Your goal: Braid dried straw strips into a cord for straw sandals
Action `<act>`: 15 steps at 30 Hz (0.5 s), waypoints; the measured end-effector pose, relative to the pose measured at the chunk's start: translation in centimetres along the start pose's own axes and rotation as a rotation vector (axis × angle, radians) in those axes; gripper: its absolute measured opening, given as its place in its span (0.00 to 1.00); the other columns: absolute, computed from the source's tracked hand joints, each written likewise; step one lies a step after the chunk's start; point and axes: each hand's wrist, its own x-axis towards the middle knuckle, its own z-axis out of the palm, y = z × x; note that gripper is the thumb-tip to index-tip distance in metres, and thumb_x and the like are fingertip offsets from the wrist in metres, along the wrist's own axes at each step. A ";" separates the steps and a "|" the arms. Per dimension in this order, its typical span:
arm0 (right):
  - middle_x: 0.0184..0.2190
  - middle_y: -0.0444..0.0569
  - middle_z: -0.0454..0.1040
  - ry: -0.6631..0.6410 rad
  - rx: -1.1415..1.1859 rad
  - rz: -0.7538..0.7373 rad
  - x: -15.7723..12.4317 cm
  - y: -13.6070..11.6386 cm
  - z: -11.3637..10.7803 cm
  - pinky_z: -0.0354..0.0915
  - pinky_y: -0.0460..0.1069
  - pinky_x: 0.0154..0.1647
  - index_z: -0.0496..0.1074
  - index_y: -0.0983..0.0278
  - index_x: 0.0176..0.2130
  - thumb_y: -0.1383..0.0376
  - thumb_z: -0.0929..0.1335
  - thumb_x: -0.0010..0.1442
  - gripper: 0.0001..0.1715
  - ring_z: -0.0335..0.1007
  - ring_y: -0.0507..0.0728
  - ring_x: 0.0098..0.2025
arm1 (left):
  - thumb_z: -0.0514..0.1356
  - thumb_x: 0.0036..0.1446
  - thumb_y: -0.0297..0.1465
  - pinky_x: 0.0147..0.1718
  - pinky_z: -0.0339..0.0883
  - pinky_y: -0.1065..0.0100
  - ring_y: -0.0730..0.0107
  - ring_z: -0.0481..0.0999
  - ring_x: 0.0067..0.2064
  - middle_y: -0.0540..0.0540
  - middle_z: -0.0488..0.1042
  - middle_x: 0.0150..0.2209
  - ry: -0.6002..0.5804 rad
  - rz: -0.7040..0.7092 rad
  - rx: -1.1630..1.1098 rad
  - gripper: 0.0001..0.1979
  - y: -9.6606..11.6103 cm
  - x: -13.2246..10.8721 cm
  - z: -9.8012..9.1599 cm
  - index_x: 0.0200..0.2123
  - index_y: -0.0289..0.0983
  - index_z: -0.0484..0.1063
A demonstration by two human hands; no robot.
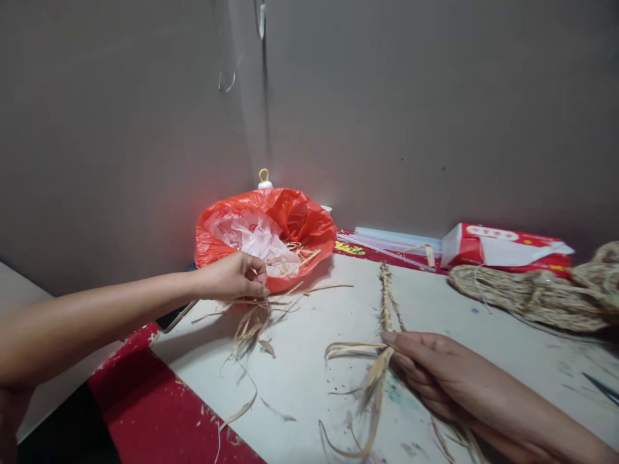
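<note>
My right hand pinches a braided straw cord at its lower end, between thumb and fingers. The braid runs away from me over the white tabletop, and loose flat straw ends fan out below the grip. To the left, my left hand is closed, its thumb and fingertips pressed together on dried straw strands that trail onto the table. Just behind that hand stands a red plastic bag, its mouth wide, with white plastic and straw pieces inside.
A red tissue pack lies at the back right beside pale plastic sticks. In front of it rests a coiled straw braid. A dark pointed tool shows at the right edge. Grey walls close off the back.
</note>
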 end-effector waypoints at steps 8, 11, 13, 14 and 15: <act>0.13 0.34 0.47 0.001 0.028 0.001 0.0 -0.2 0.3 0.33 0.43 0.15 0.53 0.62 0.19 0.45 0.68 0.51 0.30 0.34 0.44 0.15 | 0.58 0.54 0.39 0.19 0.48 0.76 0.81 0.56 0.19 0.54 0.61 0.16 0.028 0.072 0.213 0.18 0.2 -0.4 -0.7 0.19 0.33 0.68; 0.12 0.34 0.47 0.002 0.025 -0.007 0.1 -0.2 0.3 0.32 0.43 0.15 0.53 0.62 0.19 0.45 0.68 0.51 0.29 0.34 0.44 0.15 | 0.58 0.55 0.35 0.21 0.52 0.77 0.81 0.58 0.21 0.53 0.63 0.18 -0.004 0.133 0.236 0.15 0.9 -0.8 -1.2 0.21 0.32 0.71; 0.12 0.34 0.47 -0.003 0.005 -0.017 0.2 -0.2 0.2 0.32 0.43 0.15 0.53 0.62 0.19 0.46 0.67 0.53 0.29 0.34 0.44 0.15 | 0.58 0.54 0.33 0.24 0.55 0.77 0.80 0.61 0.23 0.52 0.67 0.20 0.030 0.156 0.173 0.11 1.2 -1.1 -1.4 0.27 0.32 0.74; 0.12 0.34 0.48 -0.007 -0.007 -0.020 0.3 -0.1 0.1 0.33 0.43 0.15 0.53 0.62 0.19 0.46 0.66 0.53 0.29 0.34 0.44 0.14 | 0.58 0.53 0.33 0.25 0.57 0.76 0.80 0.63 0.24 0.52 0.69 0.22 0.079 0.169 0.146 0.10 1.2 -1.2 -1.5 0.29 0.33 0.75; 0.12 0.34 0.48 -0.010 -0.016 -0.025 0.4 -0.1 0.0 0.33 0.43 0.15 0.53 0.62 0.19 0.46 0.66 0.54 0.29 0.34 0.44 0.14 | 0.59 0.53 0.32 0.25 0.57 0.76 0.79 0.64 0.24 0.51 0.70 0.23 0.136 0.177 0.125 0.09 1.2 -1.4 -1.5 0.31 0.33 0.76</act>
